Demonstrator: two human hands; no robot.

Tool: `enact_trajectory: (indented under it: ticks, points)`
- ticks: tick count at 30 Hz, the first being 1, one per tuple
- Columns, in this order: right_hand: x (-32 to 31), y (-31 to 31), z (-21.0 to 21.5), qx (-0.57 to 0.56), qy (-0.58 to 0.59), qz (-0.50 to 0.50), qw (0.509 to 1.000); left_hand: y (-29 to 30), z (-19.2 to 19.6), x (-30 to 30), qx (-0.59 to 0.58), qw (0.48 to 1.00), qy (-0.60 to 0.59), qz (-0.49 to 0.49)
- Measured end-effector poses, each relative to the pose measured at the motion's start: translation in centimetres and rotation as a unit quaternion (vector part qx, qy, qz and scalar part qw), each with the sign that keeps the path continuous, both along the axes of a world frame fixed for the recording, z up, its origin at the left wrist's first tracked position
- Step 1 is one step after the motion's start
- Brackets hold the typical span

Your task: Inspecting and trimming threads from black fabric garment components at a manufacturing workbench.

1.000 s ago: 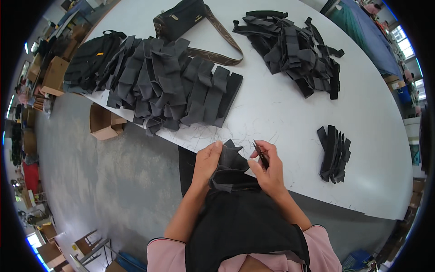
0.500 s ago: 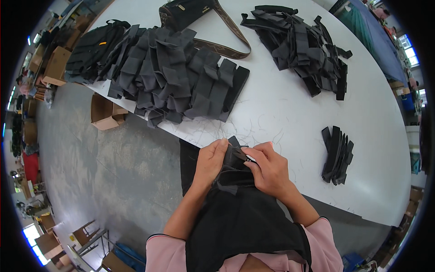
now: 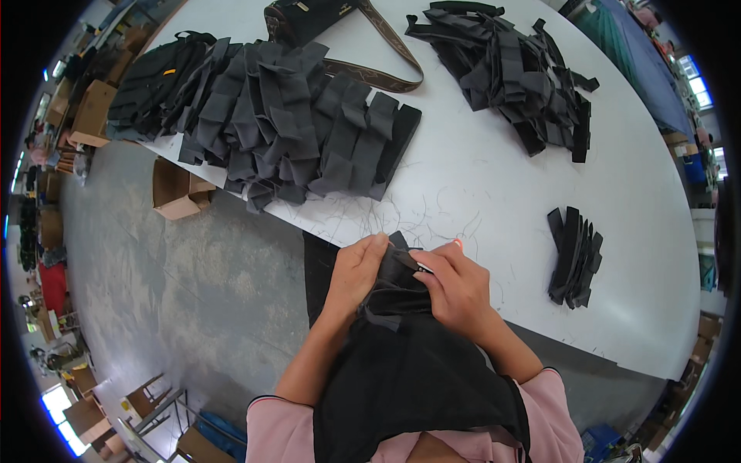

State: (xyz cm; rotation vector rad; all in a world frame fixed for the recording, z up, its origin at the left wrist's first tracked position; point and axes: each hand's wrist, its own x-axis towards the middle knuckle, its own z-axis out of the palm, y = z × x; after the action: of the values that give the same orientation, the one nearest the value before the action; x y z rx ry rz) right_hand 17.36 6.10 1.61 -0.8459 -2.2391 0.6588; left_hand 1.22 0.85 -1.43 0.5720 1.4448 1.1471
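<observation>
Close to my body at the table's near edge, my left hand [image 3: 356,270] pinches a dark grey fabric piece [image 3: 387,295] between thumb and fingers. My right hand [image 3: 458,282] is closed around a pair of small thread snips [image 3: 406,261], whose blades lie against the upper part of that fabric. Part of the snips is hidden inside the right fingers. Loose dark threads [image 3: 413,224] are scattered on the white table [image 3: 494,193] just beyond both hands.
A large heap of dark fabric pieces [image 3: 278,116] lies at the left, beside a black backpack [image 3: 158,81]. Behind it is a black bag [image 3: 309,17] with a patterned strap. More strips [image 3: 513,77] fill the far right; a small bundle [image 3: 575,258] lies nearer. A cardboard box [image 3: 179,189] stands below the edge.
The snips have turned slightly in my right hand, and less of their pale part shows. Both hands stay almost in place, while the table's contents shift slightly upward in view.
</observation>
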Motion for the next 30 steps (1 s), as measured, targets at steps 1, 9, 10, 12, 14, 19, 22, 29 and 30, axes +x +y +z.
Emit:
enact_trajectory:
  ticks: [1,9,10,12,14,19,22,29,30]
  points:
    - [0.0,0.0,0.0,0.000,0.000,0.000,1.000,0.1,0.2,0.0,0.008,1.000,-0.005,-0.006]
    - [0.1,0.2,0.6,-0.049,-0.015,0.029,0.998,-0.2,0.0,-0.6,-0.006,0.999,-0.038,-0.022]
    - [0.2,0.2,0.5,-0.050,-0.016,0.030,0.998,-0.2,0.0,-0.6,0.000,0.999,-0.025,-0.023]
    - [0.2,0.2,0.3,-0.053,-0.006,0.005,0.999,-0.3,-0.1,-0.6,0.001,1.000,-0.015,-0.028]
    - [0.4,0.3,0.3,-0.048,0.003,0.024,0.999,-0.5,-0.3,-0.7,-0.002,1.000,-0.005,-0.030]
    - [0.6,1.6,1.0,0.030,-0.036,0.095,0.994,-0.6,-0.4,-1.5,-0.001,0.996,-0.011,-0.087]
    - [0.8,2.3,1.0,0.079,-0.060,0.136,0.986,-0.7,-0.4,-1.6,-0.004,0.995,-0.006,-0.104]
    - [0.7,3.2,2.0,0.096,-0.103,0.221,0.965,-0.8,-0.1,-1.5,-0.018,0.993,0.013,-0.114]
    - [0.7,3.2,2.0,0.091,-0.107,0.234,0.962,-0.9,-0.1,-1.5,-0.017,0.993,0.008,-0.114]
